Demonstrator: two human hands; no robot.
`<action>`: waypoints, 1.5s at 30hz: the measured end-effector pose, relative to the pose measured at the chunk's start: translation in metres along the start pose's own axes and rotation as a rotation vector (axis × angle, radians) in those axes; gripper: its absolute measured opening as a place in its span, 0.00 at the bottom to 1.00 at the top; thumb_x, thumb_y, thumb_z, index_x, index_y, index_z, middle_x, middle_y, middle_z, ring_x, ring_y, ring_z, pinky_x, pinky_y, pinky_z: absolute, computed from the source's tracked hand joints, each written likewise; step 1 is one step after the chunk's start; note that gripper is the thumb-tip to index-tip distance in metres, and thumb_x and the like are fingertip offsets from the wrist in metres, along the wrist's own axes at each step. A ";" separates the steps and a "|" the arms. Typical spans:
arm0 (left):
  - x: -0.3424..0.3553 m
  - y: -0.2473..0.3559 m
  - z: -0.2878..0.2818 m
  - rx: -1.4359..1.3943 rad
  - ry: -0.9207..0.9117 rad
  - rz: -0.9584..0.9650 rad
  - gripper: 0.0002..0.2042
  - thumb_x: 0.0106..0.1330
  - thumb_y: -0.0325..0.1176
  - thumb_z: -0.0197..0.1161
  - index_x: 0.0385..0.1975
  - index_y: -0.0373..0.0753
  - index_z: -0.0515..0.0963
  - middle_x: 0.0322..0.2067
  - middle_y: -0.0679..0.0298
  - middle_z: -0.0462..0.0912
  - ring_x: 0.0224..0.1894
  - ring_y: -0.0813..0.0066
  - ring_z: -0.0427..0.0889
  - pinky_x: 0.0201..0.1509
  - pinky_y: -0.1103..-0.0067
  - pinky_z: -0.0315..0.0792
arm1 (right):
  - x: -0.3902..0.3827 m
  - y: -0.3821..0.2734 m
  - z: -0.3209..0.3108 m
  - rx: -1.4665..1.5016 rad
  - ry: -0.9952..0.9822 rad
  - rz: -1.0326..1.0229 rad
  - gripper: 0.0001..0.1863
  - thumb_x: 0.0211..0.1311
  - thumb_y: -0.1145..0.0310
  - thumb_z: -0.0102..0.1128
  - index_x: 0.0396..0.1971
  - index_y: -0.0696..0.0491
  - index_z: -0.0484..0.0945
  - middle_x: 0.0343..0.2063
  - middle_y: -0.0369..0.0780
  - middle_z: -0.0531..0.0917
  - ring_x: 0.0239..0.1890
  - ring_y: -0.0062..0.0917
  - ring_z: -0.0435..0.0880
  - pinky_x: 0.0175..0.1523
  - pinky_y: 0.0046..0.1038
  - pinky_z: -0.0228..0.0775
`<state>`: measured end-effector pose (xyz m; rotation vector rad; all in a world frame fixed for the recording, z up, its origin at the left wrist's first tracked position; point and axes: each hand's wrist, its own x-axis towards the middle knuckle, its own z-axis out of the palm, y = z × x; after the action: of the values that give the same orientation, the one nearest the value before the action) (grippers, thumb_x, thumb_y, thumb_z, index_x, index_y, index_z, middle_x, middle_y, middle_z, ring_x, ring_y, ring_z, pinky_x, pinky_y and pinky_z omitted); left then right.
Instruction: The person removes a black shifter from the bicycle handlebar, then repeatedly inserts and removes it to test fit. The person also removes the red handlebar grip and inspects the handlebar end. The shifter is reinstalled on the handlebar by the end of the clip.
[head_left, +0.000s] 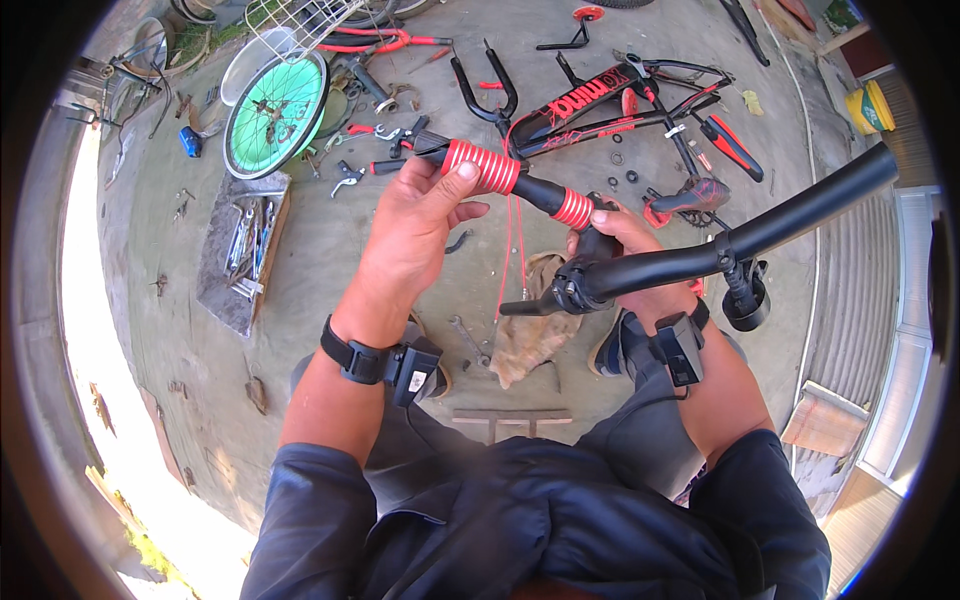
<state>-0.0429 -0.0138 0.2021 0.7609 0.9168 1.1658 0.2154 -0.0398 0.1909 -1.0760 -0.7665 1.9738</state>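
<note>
A black bicycle handlebar (800, 213) is held up in front of me, its thick bare end pointing right. Its left part carries red sleeves with pale stripes (490, 168). My left hand (412, 222) is closed round that part, the thumb pressed on the larger sleeve. My right hand (635, 245) grips the middle, beside the smaller sleeve; the bar hides some of its fingers. A black lever with a clamp (572, 288) sits near the middle. A round black fitting (746, 300) hangs from the right part. Thin red cables (512, 240) run down behind the bar.
A black and red bicycle frame (580, 110) lies ahead, with a black fork (488, 100) beside it. Left are a green-disc wheel (275, 115) and a tool tray (243, 250). A wrench (468, 340) and brown cloth (530, 345) lie near my feet. A yellow bucket (870, 107) stands far right.
</note>
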 end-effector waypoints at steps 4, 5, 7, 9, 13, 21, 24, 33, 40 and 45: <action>-0.004 0.004 -0.005 0.014 0.010 0.003 0.15 0.72 0.34 0.63 0.53 0.36 0.75 0.44 0.62 0.84 0.46 0.69 0.86 0.44 0.75 0.80 | 0.004 0.001 0.005 -0.012 0.009 -0.012 0.20 0.64 0.57 0.57 0.46 0.56 0.72 0.31 0.40 0.82 0.32 0.23 0.82 0.39 0.27 0.76; -0.004 0.004 -0.006 0.014 0.006 -0.015 0.15 0.71 0.34 0.63 0.53 0.36 0.75 0.44 0.62 0.84 0.46 0.69 0.85 0.44 0.75 0.80 | 0.004 0.001 0.006 -0.005 0.001 -0.015 0.19 0.64 0.57 0.57 0.47 0.56 0.72 0.31 0.41 0.82 0.32 0.24 0.82 0.38 0.28 0.76; -0.005 0.004 -0.008 0.008 0.012 -0.021 0.15 0.71 0.34 0.64 0.53 0.36 0.76 0.44 0.63 0.84 0.46 0.70 0.85 0.44 0.74 0.80 | 0.002 0.000 0.009 0.009 -0.008 -0.018 0.19 0.64 0.58 0.57 0.47 0.56 0.71 0.32 0.41 0.82 0.32 0.25 0.82 0.38 0.28 0.77; -0.005 0.004 -0.009 -0.004 0.029 -0.007 0.14 0.71 0.35 0.64 0.52 0.37 0.76 0.44 0.63 0.85 0.46 0.70 0.85 0.44 0.74 0.80 | 0.000 0.000 0.012 0.036 0.020 -0.001 0.19 0.64 0.59 0.57 0.49 0.56 0.70 0.32 0.42 0.82 0.32 0.26 0.82 0.39 0.29 0.77; -0.003 0.008 -0.013 -0.033 0.051 0.043 0.12 0.72 0.36 0.63 0.50 0.39 0.76 0.44 0.64 0.85 0.45 0.72 0.85 0.44 0.74 0.78 | 0.002 -0.001 0.014 0.051 0.042 -0.012 0.21 0.65 0.60 0.58 0.51 0.56 0.69 0.33 0.43 0.82 0.32 0.27 0.83 0.40 0.31 0.78; 0.002 0.024 -0.030 -0.099 0.136 0.135 0.12 0.73 0.39 0.61 0.50 0.42 0.76 0.43 0.66 0.85 0.44 0.74 0.84 0.46 0.74 0.76 | 0.003 -0.002 0.013 0.027 0.040 -0.033 0.20 0.64 0.59 0.58 0.48 0.56 0.71 0.33 0.43 0.82 0.33 0.26 0.82 0.40 0.30 0.77; 0.004 0.035 -0.047 -0.179 0.207 0.164 0.12 0.72 0.40 0.60 0.50 0.42 0.75 0.45 0.64 0.84 0.46 0.72 0.83 0.50 0.71 0.76 | 0.002 -0.004 0.012 0.021 0.032 -0.040 0.19 0.64 0.59 0.57 0.47 0.57 0.72 0.33 0.42 0.82 0.32 0.26 0.81 0.40 0.30 0.77; -0.003 0.014 -0.028 -0.094 0.166 -0.119 0.14 0.66 0.36 0.68 0.44 0.38 0.75 0.31 0.63 0.79 0.33 0.69 0.83 0.38 0.71 0.79 | 0.005 -0.008 0.009 0.072 0.054 -0.083 0.19 0.65 0.58 0.57 0.47 0.57 0.72 0.33 0.41 0.82 0.35 0.24 0.81 0.42 0.28 0.75; -0.018 -0.016 0.017 0.046 -0.137 -0.306 0.20 0.63 0.33 0.73 0.52 0.35 0.75 0.32 0.66 0.80 0.29 0.79 0.80 0.31 0.81 0.74 | 0.008 -0.003 0.008 0.029 -0.002 -0.063 0.20 0.66 0.56 0.60 0.49 0.55 0.72 0.34 0.40 0.82 0.33 0.21 0.82 0.40 0.25 0.75; -0.019 -0.025 0.028 0.131 -0.134 -0.314 0.19 0.63 0.33 0.74 0.51 0.35 0.76 0.33 0.65 0.82 0.32 0.80 0.80 0.35 0.82 0.72 | 0.014 0.001 0.003 -0.062 -0.058 0.021 0.24 0.67 0.56 0.60 0.54 0.59 0.72 0.43 0.42 0.82 0.40 0.24 0.83 0.46 0.29 0.77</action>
<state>-0.0095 -0.0390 0.1968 0.7586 0.9671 0.7772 0.2071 -0.0293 0.1855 -1.0711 -0.8561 2.0185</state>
